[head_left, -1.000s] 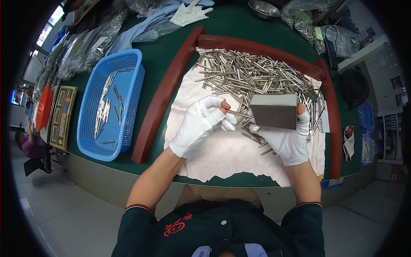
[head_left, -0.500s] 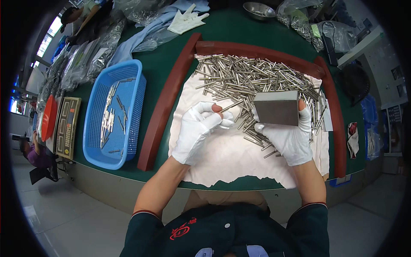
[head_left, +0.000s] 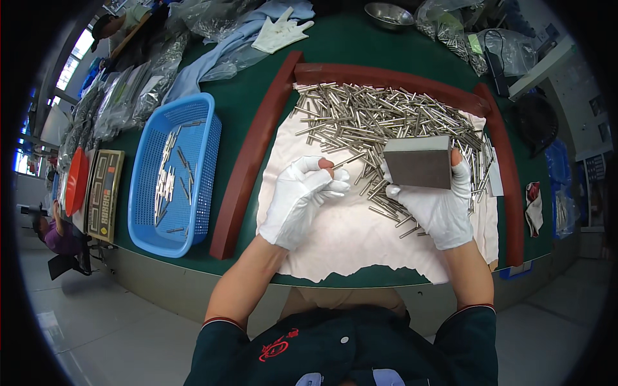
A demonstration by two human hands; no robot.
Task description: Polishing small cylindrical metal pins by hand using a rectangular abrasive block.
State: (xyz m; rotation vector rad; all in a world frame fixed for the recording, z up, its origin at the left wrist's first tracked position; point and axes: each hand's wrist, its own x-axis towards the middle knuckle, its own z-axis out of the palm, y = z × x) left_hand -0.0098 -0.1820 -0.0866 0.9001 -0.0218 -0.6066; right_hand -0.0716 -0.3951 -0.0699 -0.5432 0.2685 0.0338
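One metal pin (head_left: 349,160) is pinched by L hand (head_left: 293,199) over pale pink cloth (head_left: 360,241), its long axis slanted away & rightward, twd. brown-grey block (head_left: 418,168), which is gripped, apart from it, by R hand (head_left: 441,217).

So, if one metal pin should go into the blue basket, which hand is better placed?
Probably the left hand: it pinches a metal pin and is nearer the blue basket. The right hand is farther away and holds a dark block.
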